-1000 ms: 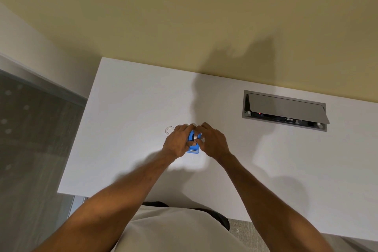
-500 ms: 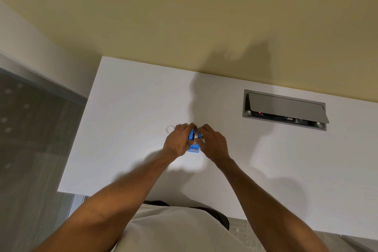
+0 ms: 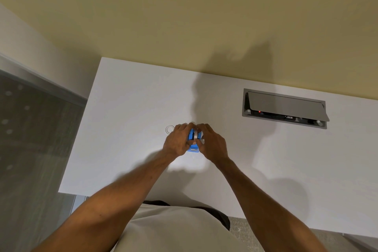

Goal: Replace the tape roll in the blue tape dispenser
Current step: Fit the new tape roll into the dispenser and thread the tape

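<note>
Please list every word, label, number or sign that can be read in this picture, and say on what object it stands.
None can be read.
Small white label inside the open cable box in the white table: too small and blurred to read.
Blue tape dispenser: no print visible between the hands.

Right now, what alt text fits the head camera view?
Both hands, left hand and right hand, grip a small blue tape dispenser on a white desk. A clear tape ring lies just left; an open cable hatch sits far right.
</note>
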Tool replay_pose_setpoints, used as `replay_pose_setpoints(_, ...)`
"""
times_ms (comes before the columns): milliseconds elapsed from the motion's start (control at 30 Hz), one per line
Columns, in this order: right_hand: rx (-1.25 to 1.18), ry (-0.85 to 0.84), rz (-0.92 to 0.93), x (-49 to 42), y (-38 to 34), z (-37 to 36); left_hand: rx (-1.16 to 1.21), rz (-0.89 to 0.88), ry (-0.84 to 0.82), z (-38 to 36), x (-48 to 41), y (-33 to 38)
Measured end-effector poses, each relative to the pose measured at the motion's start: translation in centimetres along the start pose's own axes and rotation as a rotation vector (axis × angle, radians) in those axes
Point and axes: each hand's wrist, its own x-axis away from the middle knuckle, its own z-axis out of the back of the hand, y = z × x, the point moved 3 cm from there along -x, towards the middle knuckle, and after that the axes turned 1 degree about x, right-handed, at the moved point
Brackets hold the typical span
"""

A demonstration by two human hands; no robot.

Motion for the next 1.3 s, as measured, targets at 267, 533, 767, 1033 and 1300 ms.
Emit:
replay_pose_setpoints(267,0.090,-0.069,0.039,-0.6,0.2,0.0,0.108,0.039,-0.018,-0.4,1.1,-0.4)
replay_pose_setpoints(533,0.113,-0.087,0.037,-1.1,-0.1,0.2,0.072,-0.035,-0.066,-0.8,1.6,-0.6)
replay_pose_setpoints(767,0.141,-0.074,0.059,-1.4,-0.2,0.3,-0.078,-0.045,-0.037,-1.1,2.0,-1.1)
replay_pose_setpoints(1033,0.157,-0.058,0.091,-1.2,-0.1,0.6,-0.149,-0.008,-0.055,-1.2,1.9,-1.3)
replay_pose_setpoints(1300,0.191,-0.062,0.139,-0.8,-0.8,1.1,-0.137,-0.005,-0.055,-1.1,1.9,-1.1)
